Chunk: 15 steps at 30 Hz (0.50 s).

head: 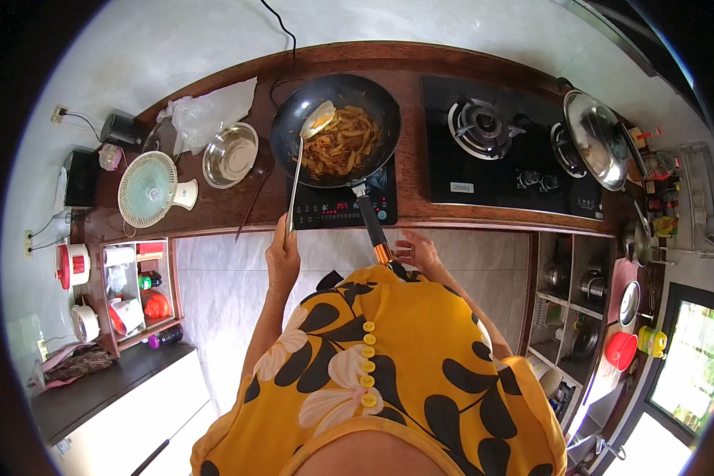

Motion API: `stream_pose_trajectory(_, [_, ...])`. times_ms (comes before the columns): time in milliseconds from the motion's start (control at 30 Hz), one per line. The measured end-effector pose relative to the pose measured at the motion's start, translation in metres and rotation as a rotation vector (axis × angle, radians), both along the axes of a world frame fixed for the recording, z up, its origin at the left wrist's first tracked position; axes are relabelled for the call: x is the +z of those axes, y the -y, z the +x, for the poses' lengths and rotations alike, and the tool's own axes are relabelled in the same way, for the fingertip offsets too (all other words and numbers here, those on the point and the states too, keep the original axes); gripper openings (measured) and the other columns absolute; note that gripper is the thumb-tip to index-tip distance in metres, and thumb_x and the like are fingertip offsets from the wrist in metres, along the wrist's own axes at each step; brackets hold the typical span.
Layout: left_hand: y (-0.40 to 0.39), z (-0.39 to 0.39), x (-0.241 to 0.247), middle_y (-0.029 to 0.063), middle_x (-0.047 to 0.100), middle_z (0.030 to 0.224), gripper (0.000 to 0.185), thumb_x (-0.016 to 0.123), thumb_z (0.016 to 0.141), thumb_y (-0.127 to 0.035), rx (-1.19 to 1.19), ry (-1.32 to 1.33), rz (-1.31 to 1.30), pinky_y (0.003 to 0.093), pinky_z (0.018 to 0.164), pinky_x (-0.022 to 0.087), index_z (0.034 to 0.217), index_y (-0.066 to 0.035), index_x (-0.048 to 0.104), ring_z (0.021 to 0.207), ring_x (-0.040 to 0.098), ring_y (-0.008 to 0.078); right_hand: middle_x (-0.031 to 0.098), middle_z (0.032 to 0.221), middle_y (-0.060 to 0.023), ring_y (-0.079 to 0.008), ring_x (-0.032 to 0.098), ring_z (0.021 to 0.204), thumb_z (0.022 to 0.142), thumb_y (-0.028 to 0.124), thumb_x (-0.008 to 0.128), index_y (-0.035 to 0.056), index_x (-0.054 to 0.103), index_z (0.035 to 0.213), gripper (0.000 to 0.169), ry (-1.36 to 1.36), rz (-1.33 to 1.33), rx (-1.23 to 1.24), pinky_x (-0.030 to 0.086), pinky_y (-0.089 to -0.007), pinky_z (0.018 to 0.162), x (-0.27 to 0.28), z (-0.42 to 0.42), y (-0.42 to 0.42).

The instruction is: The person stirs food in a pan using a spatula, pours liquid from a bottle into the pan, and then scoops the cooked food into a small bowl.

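A black wok (285, 143) stands on an induction cooker (339, 211) whose display is lit. Browned, sliced food (348, 140) fills the wok's middle. My left hand (282, 256) is closed around the long handle of a metal spatula (318, 119), whose head rests in the wok at the food's upper left edge. Beside the end of the wok's handle (369, 217) is my right hand (417, 253), fingers partly spread and holding nothing; whether it touches the handle cannot be told.
Left of the wok are a steel bowl (231, 156), a pair of chopsticks (251, 205), a plastic bag (199, 122) and a green-and-white basket (149, 189). A gas hob (511, 178) lies to the right, with a lidded pan (598, 140) on its far burner.
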<state>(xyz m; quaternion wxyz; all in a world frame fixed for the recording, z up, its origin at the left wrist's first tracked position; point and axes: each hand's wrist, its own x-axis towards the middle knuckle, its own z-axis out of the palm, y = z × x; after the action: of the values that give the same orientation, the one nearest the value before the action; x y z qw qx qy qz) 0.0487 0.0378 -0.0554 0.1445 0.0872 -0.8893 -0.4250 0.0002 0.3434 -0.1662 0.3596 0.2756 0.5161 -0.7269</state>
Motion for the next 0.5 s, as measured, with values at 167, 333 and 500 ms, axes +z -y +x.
stream_pose_trajectory(167, [-0.017, 0.0, 0.009, 0.0213, 0.063, 0.112, 0.038, 0.048, 0.092, -0.001, 0.041, -0.242, -0.064, 0.0318, 0.078, 0.05, 0.13, 0.002, 0.048, 0.099, 0.065, 0.028, 0.06, 0.105, -0.0154, -0.0243, 0.063, 0.08, 0.096, 0.029, 0.048, 0.0078, 0.046, 0.132, 0.042, 0.035, -0.053, -0.027, 0.055, -0.0324, 0.07, -0.014, 0.003, -0.008])
stream_pose_trajectory(333, [-0.007, -0.002, -0.017, 0.0226, 0.06, 0.12, 0.04, 0.046, 0.093, -0.003, -0.005, 0.07, -0.106, 0.0262, 0.067, 0.048, 0.133, 0.001, 0.046, 0.09, 0.064, 0.016, 0.061, 0.105, -0.015, -0.0245, 0.063, 0.083, 0.095, 0.029, 0.049, 0.0088, 0.048, 0.131, 0.041, 0.026, -0.023, -0.042, 0.055, -0.0329, 0.073, -0.002, 0.009, 0.001])
stream_pose_trajectory(500, [-0.006, -0.011, -0.003, 0.0243, 0.061, 0.114, 0.042, 0.051, 0.09, 0.0, -0.047, -0.118, -0.108, 0.0308, 0.068, 0.052, 0.132, 0.001, 0.046, 0.089, 0.067, 0.0335, 0.061, 0.106, -0.0143, -0.023, 0.063, 0.084, 0.095, 0.031, 0.052, 0.0089, 0.048, 0.13, 0.042, -0.001, 0.007, -0.055, 0.056, -0.0309, 0.071, 0.002, 0.004, -0.003])
